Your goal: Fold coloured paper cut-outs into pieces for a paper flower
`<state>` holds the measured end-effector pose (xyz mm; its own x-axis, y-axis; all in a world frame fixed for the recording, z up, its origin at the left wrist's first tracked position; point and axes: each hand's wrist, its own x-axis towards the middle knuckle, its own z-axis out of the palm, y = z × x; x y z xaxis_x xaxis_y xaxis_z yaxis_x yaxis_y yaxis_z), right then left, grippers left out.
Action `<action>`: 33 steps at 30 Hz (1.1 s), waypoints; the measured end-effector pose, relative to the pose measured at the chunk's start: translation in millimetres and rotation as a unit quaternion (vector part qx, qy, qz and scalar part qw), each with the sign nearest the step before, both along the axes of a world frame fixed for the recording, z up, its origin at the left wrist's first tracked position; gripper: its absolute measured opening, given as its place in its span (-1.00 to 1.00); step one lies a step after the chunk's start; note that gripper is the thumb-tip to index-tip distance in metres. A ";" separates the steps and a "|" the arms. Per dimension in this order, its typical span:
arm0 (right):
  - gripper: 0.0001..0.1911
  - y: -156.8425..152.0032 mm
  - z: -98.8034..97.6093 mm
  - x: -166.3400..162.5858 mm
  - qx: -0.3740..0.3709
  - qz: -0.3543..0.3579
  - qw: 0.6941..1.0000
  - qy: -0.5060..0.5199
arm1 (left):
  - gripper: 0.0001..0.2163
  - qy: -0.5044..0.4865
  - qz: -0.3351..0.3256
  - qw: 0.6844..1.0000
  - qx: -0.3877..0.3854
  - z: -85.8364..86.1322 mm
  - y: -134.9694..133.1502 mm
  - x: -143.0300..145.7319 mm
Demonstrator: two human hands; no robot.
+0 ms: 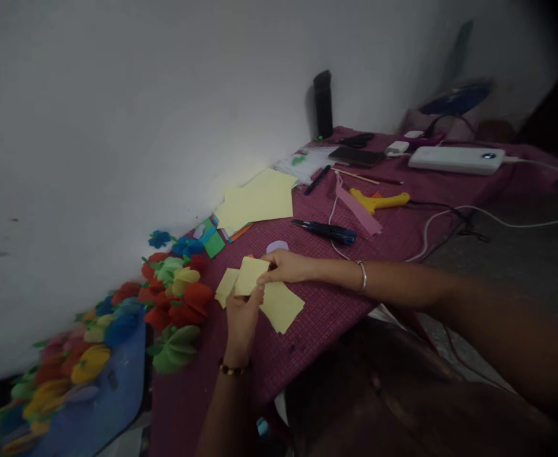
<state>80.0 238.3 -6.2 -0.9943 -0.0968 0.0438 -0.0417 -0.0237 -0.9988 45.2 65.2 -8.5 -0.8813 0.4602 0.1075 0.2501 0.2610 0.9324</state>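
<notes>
Both hands pinch a small square of pale yellow paper [251, 275] above the table. My left hand [243, 317] grips its lower edge, the thumb pointing up along it. From the right, my right hand [285, 266] holds the square's right side between thumb and fingers. Beneath and beside them lie more pale yellow paper pieces [283, 308], some of them at the left [226, 284]. A lilac paper piece [277, 245] rests just behind my right hand. Whether the held square is one sheet or several I cannot tell.
Colourful paper pumpkin-like shapes [190, 306] crowd the left, some on a blue surface [117, 387]. Larger yellow sheets [264, 202] lie by the wall. A box cutter [326, 231], a yellow glue gun [378, 201], a phone [356, 156] and a white power bank [454, 159] with cables lie on the right.
</notes>
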 end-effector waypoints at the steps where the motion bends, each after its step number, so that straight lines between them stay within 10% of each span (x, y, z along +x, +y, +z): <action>1: -0.76 0.2 -0.1 -0.7 0.009 -0.009 1.000 0.006 | -0.78 0.001 -0.008 1.000 0.001 1.2 -0.1 -0.8; 12: -0.87 4.6 3.6 -5.9 0.038 -0.090 0.994 0.051 | -0.66 0.002 0.017 0.986 -0.166 23.8 -29.5 -30.3; 19: -0.89 19.1 -2.1 -4.0 0.251 0.099 0.958 0.100 | -0.72 0.238 0.179 0.908 -0.294 24.6 -41.8 -45.7; 26: -0.70 21.5 -7.5 -6.2 0.376 0.151 0.901 0.155 | -0.76 0.283 -0.258 0.878 -0.287 5.8 -17.2 -14.3; 33: -0.70 20.1 -14.2 -12.7 0.383 0.133 0.902 0.147 | -0.87 0.251 -0.275 0.858 -0.353 6.0 -12.8 -15.7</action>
